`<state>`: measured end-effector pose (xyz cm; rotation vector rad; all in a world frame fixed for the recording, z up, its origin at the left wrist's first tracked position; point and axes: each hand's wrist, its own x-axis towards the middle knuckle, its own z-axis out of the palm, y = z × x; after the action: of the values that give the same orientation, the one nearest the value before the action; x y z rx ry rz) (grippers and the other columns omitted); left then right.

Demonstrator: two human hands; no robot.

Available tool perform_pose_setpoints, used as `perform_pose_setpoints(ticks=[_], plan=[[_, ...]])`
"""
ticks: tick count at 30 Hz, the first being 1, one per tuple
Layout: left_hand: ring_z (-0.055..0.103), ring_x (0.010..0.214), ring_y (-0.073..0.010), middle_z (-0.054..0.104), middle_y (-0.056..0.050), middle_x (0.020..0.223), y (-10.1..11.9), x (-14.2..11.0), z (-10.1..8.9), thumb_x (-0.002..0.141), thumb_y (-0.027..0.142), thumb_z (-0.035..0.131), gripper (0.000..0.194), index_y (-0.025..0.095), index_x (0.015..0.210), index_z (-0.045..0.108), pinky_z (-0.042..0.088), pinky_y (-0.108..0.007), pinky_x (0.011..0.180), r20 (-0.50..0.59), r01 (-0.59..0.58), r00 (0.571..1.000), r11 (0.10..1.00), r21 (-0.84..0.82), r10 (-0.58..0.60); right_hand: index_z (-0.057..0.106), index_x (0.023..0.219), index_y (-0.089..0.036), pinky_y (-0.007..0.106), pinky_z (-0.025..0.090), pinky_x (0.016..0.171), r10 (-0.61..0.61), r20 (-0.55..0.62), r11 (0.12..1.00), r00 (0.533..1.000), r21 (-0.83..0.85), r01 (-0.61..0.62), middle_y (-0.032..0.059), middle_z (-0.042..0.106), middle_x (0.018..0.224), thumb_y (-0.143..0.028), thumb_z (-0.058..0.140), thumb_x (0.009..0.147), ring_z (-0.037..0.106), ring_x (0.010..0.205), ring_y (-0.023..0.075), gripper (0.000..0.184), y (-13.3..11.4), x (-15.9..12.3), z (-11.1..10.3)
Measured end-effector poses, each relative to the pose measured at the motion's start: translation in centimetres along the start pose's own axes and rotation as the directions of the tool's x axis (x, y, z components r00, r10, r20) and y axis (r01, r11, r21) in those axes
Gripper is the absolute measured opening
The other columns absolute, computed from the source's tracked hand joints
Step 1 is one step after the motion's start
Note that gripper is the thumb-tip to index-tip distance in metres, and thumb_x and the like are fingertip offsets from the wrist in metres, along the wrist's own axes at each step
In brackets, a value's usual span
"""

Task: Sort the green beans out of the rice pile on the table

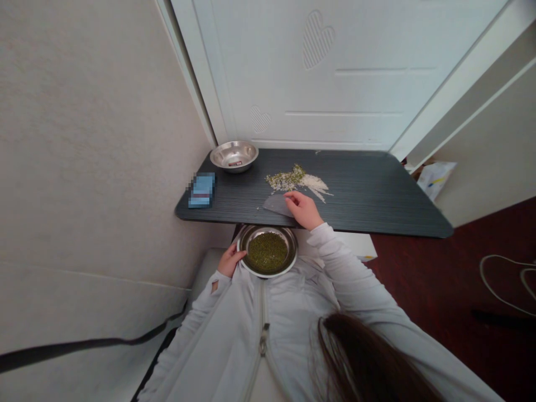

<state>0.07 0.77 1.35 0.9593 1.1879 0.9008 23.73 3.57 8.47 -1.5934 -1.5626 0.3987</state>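
My left hand point(231, 260) grips the rim of a steel bowl point(292, 258) below the table's front edge. Inside that bowl lie many small green mung beans point(268, 251). Over the table, my right hand point(305, 210) pinches a flat, translucent plastic scraper point(277, 205) against the dark surface. Just beyond the scraper is a loose spread of white grains and green beans point(287, 180). A paler streak of white grains point(315, 183) fans out to its right.
An unused-looking steel bowl point(234, 156) stands at the table's back left. In front of it lies a blurred blue object point(201, 190). The dark table point(377, 190) meets a white door point(355, 95) behind. A white cable point(502, 258) lies on the floor at right.
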Motion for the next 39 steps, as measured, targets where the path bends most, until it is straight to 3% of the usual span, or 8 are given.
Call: perform_pose_setpoints(ticks=[25, 34, 37, 39], plan=[[0.054, 0.081, -0.0215, 0.063, -0.005, 0.080, -0.7, 0.3, -0.5, 0.040, 0.030, 0.067, 0.046, 0.013, 0.082, 0.059, 0.038, -0.033, 0.075, -0.088, -0.024, 0.996, 0.999, -0.048, 0.020, 0.056, 0.085, -0.019, 0.021, 0.033, 0.054, -0.046, 0.099, 0.999, 0.994, -0.017, 0.048, -0.0019, 0.052, 0.060, -0.029, 0.040, 0.069, 0.044, 0.054, 0.0090, 0.024, -1.1, 0.1, 1.5], [0.053, 0.081, -0.0200, 0.063, -0.001, 0.074, 0.1, -0.1, -0.1, 0.043, 0.023, 0.065, 0.034, 0.015, 0.075, 0.059, 0.035, -0.032, 0.078, -0.095, -0.012, 0.995, 0.998, -0.059, 0.006, 0.057, 0.079, -0.018, 0.019, 0.033, 0.053, -0.098, 0.211, 0.992, 0.973, 0.101, 0.078, -0.0036, 0.048, 0.055, -0.026, 0.042, 0.067, 0.042, 0.051, 0.0075, 0.021, -1.7, -0.2, 1.5], [0.053, 0.081, -0.0201, 0.063, -0.001, 0.073, 0.1, -0.2, -0.1, 0.043, 0.022, 0.064, 0.033, 0.015, 0.074, 0.059, 0.035, -0.032, 0.079, -0.092, -0.009, 0.996, 0.997, -0.075, 0.002, 0.055, 0.081, -0.017, 0.020, 0.033, 0.052, -0.036, 0.123, 0.986, 0.992, 0.165, 0.015, -0.0035, 0.046, 0.055, -0.028, 0.040, 0.068, 0.041, 0.051, 0.0078, 0.022, -1.2, 0.0, 1.5], [0.053, 0.082, -0.0205, 0.063, -0.001, 0.074, 0.2, -0.2, -0.1, 0.043, 0.023, 0.065, 0.033, 0.015, 0.075, 0.059, 0.035, -0.032, 0.079, -0.090, -0.002, 0.996, 0.997, -0.073, -0.005, 0.053, 0.085, -0.016, 0.020, 0.035, 0.055, 0.068, -0.064, 0.976, 0.996, 0.209, -0.054, -0.0016, 0.048, 0.060, -0.030, 0.037, 0.069, 0.043, 0.054, 0.0087, 0.026, -0.6, 0.3, 1.5]])
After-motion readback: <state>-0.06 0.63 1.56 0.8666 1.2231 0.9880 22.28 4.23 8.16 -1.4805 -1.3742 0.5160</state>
